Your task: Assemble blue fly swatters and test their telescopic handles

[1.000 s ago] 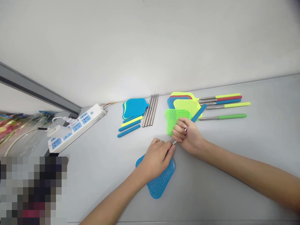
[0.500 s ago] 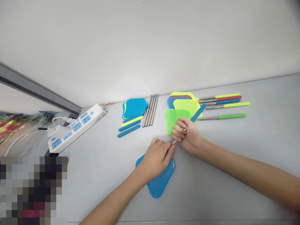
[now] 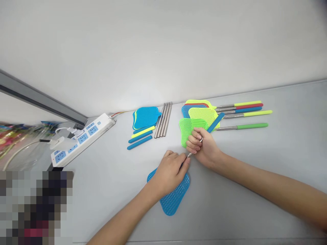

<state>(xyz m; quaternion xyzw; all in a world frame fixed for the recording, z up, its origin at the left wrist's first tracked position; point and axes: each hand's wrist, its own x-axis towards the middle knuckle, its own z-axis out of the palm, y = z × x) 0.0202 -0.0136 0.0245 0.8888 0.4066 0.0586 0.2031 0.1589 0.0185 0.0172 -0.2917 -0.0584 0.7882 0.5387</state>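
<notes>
My left hand [image 3: 171,171] is closed around the neck of a blue fly swatter head [image 3: 175,199], whose mesh spreads out below the hand. The fist of my right hand [image 3: 199,144] grips the metal rod [image 3: 189,155] of the same swatter. Its blue handle [image 3: 216,122] sticks out above that fist, up and to the right. A short piece of rod shows between the two hands; where rod and head meet is hidden by my left fingers. Behind my right hand lies a green fly swatter [image 3: 187,127], partly covered by it.
Several fly swatters, including a yellow one [image 3: 203,115], lie at the back right. Left of them are metal rods [image 3: 163,120], a stack of blue mesh heads [image 3: 147,116] and loose handles [image 3: 139,142]. A power strip [image 3: 83,139] with plugs lies at the left, near bagged items [image 3: 20,139].
Both hands keep the same grip on the fly swatter. The whole view has shifted very slightly; nothing else has visibly moved.
</notes>
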